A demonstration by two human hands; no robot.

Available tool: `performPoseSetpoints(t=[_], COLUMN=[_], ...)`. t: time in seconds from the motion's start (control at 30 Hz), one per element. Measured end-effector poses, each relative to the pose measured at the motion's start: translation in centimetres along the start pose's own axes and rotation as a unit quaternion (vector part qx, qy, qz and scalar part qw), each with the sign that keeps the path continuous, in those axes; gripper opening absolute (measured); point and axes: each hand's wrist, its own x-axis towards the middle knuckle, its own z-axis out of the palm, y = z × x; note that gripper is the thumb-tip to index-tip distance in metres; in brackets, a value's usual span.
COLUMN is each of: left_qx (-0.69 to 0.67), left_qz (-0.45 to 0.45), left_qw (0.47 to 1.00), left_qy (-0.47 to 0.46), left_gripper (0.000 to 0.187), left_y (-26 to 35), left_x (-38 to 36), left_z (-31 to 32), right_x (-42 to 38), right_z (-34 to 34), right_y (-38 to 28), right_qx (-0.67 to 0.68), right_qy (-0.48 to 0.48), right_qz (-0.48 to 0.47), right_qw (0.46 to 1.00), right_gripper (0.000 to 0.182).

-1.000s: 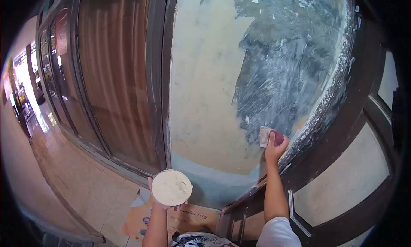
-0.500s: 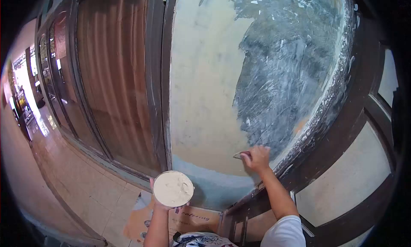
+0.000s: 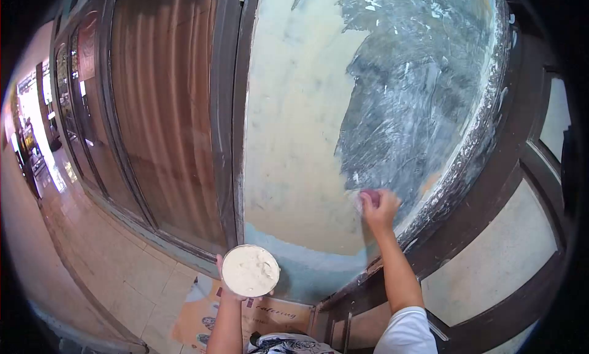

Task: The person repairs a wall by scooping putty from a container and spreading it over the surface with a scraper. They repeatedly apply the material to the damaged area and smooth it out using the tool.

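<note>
My left hand [image 3: 228, 286] is closed round the side of a round tub of cream putty [image 3: 250, 271], held level at the bottom middle; most of its fingers are hidden beneath. With my right hand [image 3: 381, 208] I grip a putty knife [image 3: 356, 199] by its reddish handle. The blade, smeared by motion, lies at the wall [image 3: 294, 139], where the cream coat meets the bare grey patch [image 3: 392, 120]. Cream putty covers the wall's left side. Below it runs a pale blue-green strip [image 3: 294, 256].
A dark-framed window [image 3: 165, 108] with a brown curtain stands on the left. To the right is a dark wooden door with pale panels [image 3: 497, 256]. Printed cardboard [image 3: 276, 317] lies on the tiled floor [image 3: 135, 280], and a corridor runs off left.
My right hand has moved up and slightly right with the putty knife, along the edge of the cream coat. The tub in my left hand has barely shifted.
</note>
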Motion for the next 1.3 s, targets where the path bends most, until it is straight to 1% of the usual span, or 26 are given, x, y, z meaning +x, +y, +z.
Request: performPoseSetpoints(t=[0.07,0.13,0.2,0.23,0.3,0.33,0.4,0.43,0.47,0.5,0.53,0.6,0.63,0.7,0.73,0.8,0.83,0.93,0.97,1.0,1.07,1.1,1.2,1.23,1.27,1.3], left_qx=[0.013,0.043,0.04,0.066,0.127,0.128,0.036,-0.009,-0.01,-0.004,0.002,0.0,0.03,0.01,0.01,-0.114,-0.064,-0.038,0.05,0.05,0.061,0.103,-0.016,0.033,0.032,0.044], left_qz=[-0.015,-0.041,-0.046,-0.016,0.025,0.025,-0.019,-0.042,-0.042,-0.008,0.027,0.021,0.004,-0.02,-0.021,0.016,-0.009,-0.018,-0.041,-0.04,-0.023,-0.038,0.043,0.049,0.047,0.035], left_qw=[1.0,0.997,0.995,0.996,0.992,0.991,0.999,0.998,0.998,1.0,0.999,1.0,0.999,0.998,0.998,0.985,0.995,0.997,0.998,0.998,0.998,0.994,0.995,0.998,0.998,0.998], left_qy=[-0.024,-0.051,-0.075,-0.049,-0.007,-0.006,-0.035,-0.052,-0.051,-0.015,0.02,-0.008,-0.033,-0.063,-0.062,0.127,0.082,0.066,-0.017,-0.018,0.005,-0.027,0.086,0.001,0.001,-0.021], left_gripper=[0.111,0.111,0.11,0.109,0.105,0.105,0.104,0.102,0.102,0.1,0.099,0.097,0.096,0.097,0.097,0.108,0.107,0.107,0.106,0.106,0.105,0.104,0.104,0.102,0.102,0.101], left_y=[0.0,0.4,0.4,0.3,0.5,0.6,0.5,-0.2,-0.2,-0.1,-0.2,-0.3,-0.2,-0.8,-1.1,-1.3,-1.2,-1.1,-0.6,-0.5,-0.3,-0.2,-0.8,-0.8,-0.9,-1.5], left_x=[0.2,0.1,-0.2,-0.3,-0.4,-0.3,-0.1,0.2,0.2,0.2,0.4,0.6,0.6,1.0,1.3,1.9,1.9,2.2,2.3,2.1,1.7,1.6,0.3,0.1,0.0,-0.1], left_z=[-0.4,-0.3,0.0,0.4,-0.5,-0.4,-0.2,1.1,0.4,-1.0,-1.0,-0.7,-0.6,0.6,1.0,1.6,0.9,-0.1,-1.4,-1.7,-1.8,-1.5,0.0,-0.3,-0.6,0.5], right_x=[1.6,1.1,-1.8,-2.6,-3.7,-2.2,1.8,2.6,3.2,3.5,2.3,-1.9,-3.0,-4.2,-3.1,0.2,0.9,0.3,-1.2,-2.8,-5.2,-4.4,0.2,1.7,2.8,4.7], right_z=[0.4,-0.4,-1.0,-0.8,0.0,-0.7,-1.8,-1.7,-1.6,-1.4,-1.0,-0.3,-0.5,-0.3,-1.2,-2.8,-2.0,-1.7,-2.0,-1.6,-0.5,-0.9,-1.6,-2.0,-2.1,-3.8], right_y=[0.7,-0.4,-1.1,-1.0,-0.3,-0.6,-0.3,0.2,0.7,1.2,1.5,1.9,1.5,0.5,0.0,0.0,0.9,2.1,1.4,1.0,0.6,0.5,1.3,1.7,1.6,-0.5], right_qx=[0.131,0.136,0.047,0.046,-0.04,-0.039,-0.005,-0.006,0.04,0.084,0.084,0.045,0.044,-0.036,-0.036,-0.003,0.06,0.108,0.074,0.075,-0.011,-0.009,0.023,0.06,0.058,0.203], right_qy=[0.232,0.254,0.038,0.039,-0.112,-0.111,0.068,0.067,0.183,0.296,0.298,0.029,0.029,-0.111,-0.111,-0.013,0.108,0.193,0.127,0.127,-0.084,-0.085,0.079,0.135,0.135,0.18], right_qz=[0.173,0.177,-0.021,-0.023,-0.189,-0.188,-0.024,-0.022,0.064,0.149,0.149,0.019,0.019,-0.188,-0.186,-0.018,0.085,0.175,0.084,0.083,-0.145,-0.147,0.03,0.117,0.117,0.186], right_qw=[0.948,0.941,0.998,0.998,0.975,0.975,0.997,0.998,0.98,0.94,0.939,0.998,0.998,0.975,0.976,1.0,0.989,0.959,0.986,0.986,0.986,0.985,0.996,0.982,0.982,0.944], right_gripper=[0.032,0.032,0.033,0.033,0.033,0.033,0.031,0.031,0.03,0.03,0.03,0.031,0.031,0.033,0.033,0.033,0.033,0.031,0.031,0.031,0.032,0.032,0.033,0.034,0.034,0.035])
